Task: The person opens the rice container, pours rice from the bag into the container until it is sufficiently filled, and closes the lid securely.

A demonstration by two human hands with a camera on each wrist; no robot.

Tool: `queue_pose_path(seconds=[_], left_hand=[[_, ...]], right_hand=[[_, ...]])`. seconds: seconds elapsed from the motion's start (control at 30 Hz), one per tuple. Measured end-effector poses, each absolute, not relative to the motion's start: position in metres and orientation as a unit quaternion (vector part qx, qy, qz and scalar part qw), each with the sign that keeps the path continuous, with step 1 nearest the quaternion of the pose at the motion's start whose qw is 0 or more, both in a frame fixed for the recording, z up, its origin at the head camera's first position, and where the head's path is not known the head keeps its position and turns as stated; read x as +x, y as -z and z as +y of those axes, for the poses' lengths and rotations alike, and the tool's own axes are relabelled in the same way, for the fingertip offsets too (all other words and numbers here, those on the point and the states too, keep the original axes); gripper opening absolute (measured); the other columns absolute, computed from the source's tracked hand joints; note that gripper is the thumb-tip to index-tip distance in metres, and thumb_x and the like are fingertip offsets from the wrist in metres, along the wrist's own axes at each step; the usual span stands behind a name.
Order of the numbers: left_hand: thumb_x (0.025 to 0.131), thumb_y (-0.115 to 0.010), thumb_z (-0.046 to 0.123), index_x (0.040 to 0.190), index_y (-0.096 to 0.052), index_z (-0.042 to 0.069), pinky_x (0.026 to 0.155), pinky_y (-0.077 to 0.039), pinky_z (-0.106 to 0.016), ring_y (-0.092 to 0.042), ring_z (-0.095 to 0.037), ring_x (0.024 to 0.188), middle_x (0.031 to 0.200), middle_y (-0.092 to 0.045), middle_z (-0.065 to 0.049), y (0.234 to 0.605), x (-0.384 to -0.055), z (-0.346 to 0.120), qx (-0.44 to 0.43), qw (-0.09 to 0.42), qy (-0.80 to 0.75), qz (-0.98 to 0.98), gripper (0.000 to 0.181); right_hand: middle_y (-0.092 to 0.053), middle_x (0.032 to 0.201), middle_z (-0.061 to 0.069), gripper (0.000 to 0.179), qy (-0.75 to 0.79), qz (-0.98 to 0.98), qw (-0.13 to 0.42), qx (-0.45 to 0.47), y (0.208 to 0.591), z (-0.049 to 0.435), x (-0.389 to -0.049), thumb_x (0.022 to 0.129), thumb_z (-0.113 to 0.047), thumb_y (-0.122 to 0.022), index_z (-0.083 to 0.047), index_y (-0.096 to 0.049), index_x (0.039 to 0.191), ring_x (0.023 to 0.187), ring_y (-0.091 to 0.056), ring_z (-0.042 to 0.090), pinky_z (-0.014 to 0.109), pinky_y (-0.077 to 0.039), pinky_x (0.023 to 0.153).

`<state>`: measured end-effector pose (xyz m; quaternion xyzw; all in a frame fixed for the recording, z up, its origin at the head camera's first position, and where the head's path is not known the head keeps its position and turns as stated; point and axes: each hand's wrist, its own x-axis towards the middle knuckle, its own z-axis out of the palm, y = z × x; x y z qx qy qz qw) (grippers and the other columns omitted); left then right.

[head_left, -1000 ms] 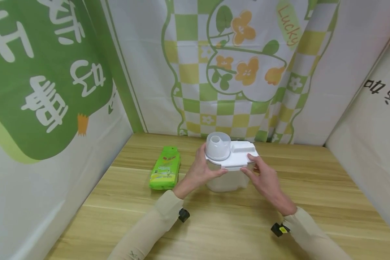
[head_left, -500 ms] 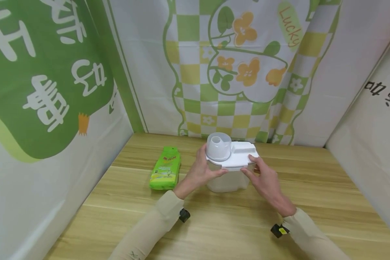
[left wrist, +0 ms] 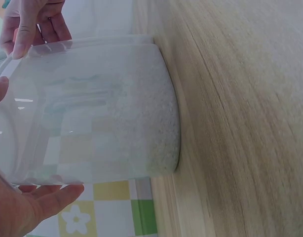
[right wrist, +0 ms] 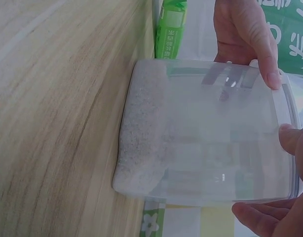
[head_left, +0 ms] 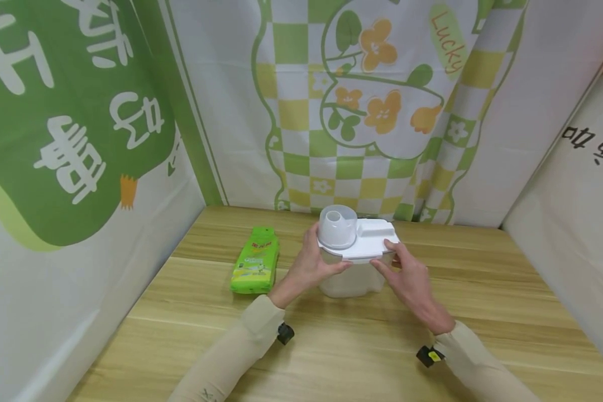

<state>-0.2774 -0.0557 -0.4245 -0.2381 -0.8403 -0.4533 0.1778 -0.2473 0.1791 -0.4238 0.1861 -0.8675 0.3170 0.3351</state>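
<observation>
A translucent storage container stands upright on the wooden table, with a white lid on top. On the lid's left part sits a clear domed cup. My left hand grips the container's left side near the lid, its thumb along the front. The upper right side is held by my right hand, fingers at the side and thumb at the front lid edge. Pale grains fill the bottom part of the container, as both wrist views show. Some fingertips behind the container are hidden in the head view.
Left of the container lies a bright green printed packet. A checkered, flowered cloth hangs behind the wooden table. More printed cloth walls stand on the left and right sides.
The right hand and wrist have shifted very slightly left. Both hands stay on the container, which keeps its place; the packet has not moved.
</observation>
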Motion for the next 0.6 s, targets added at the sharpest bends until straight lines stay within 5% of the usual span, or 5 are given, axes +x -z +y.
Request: queue_pose_path(seconds=[0.6], left_hand=[[0.066,-0.090,0.034,0.148,-0.022,0.003,0.107,-0.045,-0.044,-0.049,-0.031,0.125,0.141,-0.040,-0.020,0.4247,-0.2743,-0.0495,-0.202,0.186,0.463,-0.843,0.110]], right_hand=[[-0.069,0.110,0.026,0.054,-0.318,-0.859,0.359,0.181,0.4248,0.1734,-0.2462,0.072,-0.019,-0.088,0.002,-0.058,0.112,0.079,-0.072,0.035,0.039,-0.061,0.065]])
